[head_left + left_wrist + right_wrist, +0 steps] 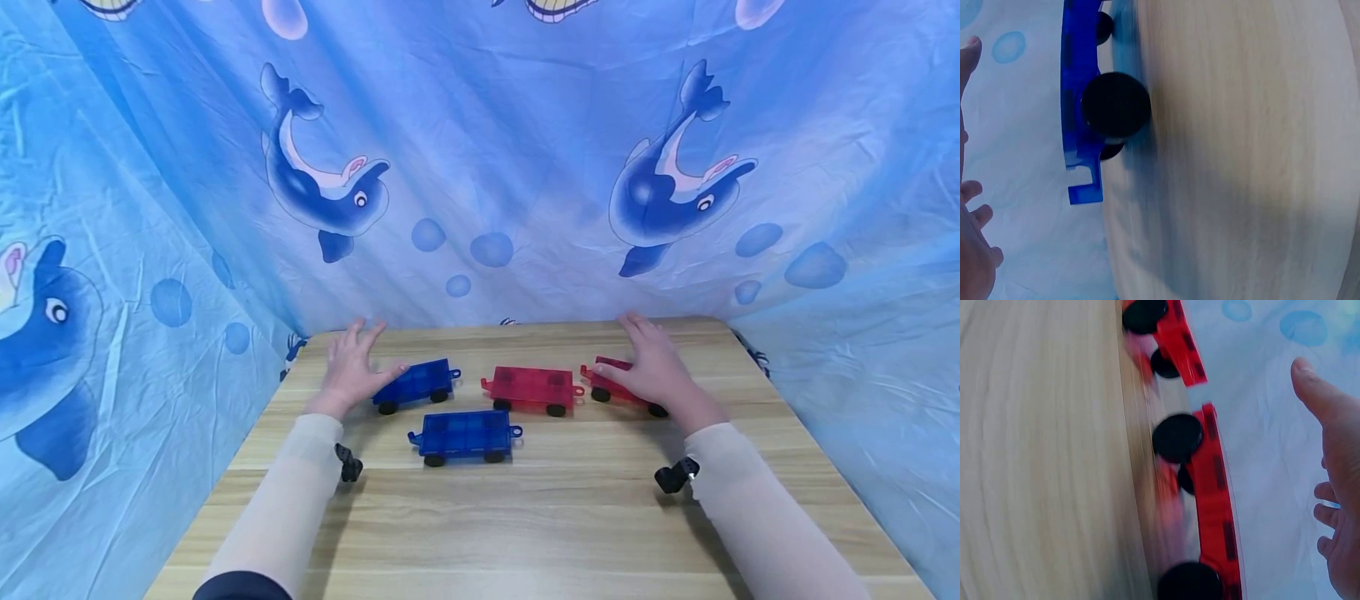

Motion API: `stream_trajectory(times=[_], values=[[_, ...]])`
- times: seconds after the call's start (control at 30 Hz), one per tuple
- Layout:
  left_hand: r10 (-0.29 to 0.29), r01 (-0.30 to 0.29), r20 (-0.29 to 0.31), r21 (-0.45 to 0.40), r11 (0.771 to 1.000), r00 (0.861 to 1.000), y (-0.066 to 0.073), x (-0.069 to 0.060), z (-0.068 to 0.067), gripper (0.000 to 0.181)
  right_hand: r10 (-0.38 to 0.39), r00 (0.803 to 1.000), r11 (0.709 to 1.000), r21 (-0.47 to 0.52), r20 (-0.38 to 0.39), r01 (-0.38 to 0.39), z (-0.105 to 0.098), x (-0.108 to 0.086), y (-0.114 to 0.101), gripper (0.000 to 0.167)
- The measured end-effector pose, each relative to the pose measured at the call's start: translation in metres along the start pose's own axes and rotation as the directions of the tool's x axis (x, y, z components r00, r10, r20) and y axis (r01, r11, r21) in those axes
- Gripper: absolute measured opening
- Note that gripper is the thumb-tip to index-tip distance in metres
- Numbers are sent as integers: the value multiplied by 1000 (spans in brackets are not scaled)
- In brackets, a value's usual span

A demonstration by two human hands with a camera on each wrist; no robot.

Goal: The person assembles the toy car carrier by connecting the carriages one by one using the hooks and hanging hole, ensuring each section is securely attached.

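We're holding L hand (349, 373) & R hand (654, 367), fingers spread: blue wagon (420, 382) nr L, red wagon (1210, 512) nr R, 2nd blue wagon (465, 436) & 2nd red wagon (532, 385) sitting btwn.

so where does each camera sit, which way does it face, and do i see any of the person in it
Head: worn on the head, facing forward and down at the table, toy wagons and dolphin cloth; left hand, right hand and sleeves show.
Left wrist: on that wrist, facing a blue wagon; part of the left hand shows, left edge.
Right wrist: on that wrist, facing two red wagons; part of the right hand shows, right edge.
Shared: head and right wrist both show the red wagons.
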State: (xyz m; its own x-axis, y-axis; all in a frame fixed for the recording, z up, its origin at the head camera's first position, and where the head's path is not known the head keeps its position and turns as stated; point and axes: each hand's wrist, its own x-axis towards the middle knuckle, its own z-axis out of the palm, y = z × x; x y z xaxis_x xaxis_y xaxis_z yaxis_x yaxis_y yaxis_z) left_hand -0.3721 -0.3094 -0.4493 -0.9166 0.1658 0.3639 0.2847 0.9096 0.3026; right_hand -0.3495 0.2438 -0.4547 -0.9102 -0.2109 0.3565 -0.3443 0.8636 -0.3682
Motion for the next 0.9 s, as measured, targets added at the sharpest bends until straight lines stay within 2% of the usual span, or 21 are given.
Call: stream_trajectory(times=[0.43, 0.57, 0.9], values=[[-8, 14, 83, -70, 997, 997, 14, -4, 16, 101, -36, 999, 995, 91, 24, 33, 21, -4, -35, 106], [-1, 9, 87, -95, 995, 996, 19, -4, 19, 101, -50, 998, 993, 106, 28, 47, 29, -4, -43, 106], [19, -7, 99, -122, 993, 995, 29, -5, 27, 101, -22, 999, 979, 203, 46, 12, 39, -5, -62, 103]])
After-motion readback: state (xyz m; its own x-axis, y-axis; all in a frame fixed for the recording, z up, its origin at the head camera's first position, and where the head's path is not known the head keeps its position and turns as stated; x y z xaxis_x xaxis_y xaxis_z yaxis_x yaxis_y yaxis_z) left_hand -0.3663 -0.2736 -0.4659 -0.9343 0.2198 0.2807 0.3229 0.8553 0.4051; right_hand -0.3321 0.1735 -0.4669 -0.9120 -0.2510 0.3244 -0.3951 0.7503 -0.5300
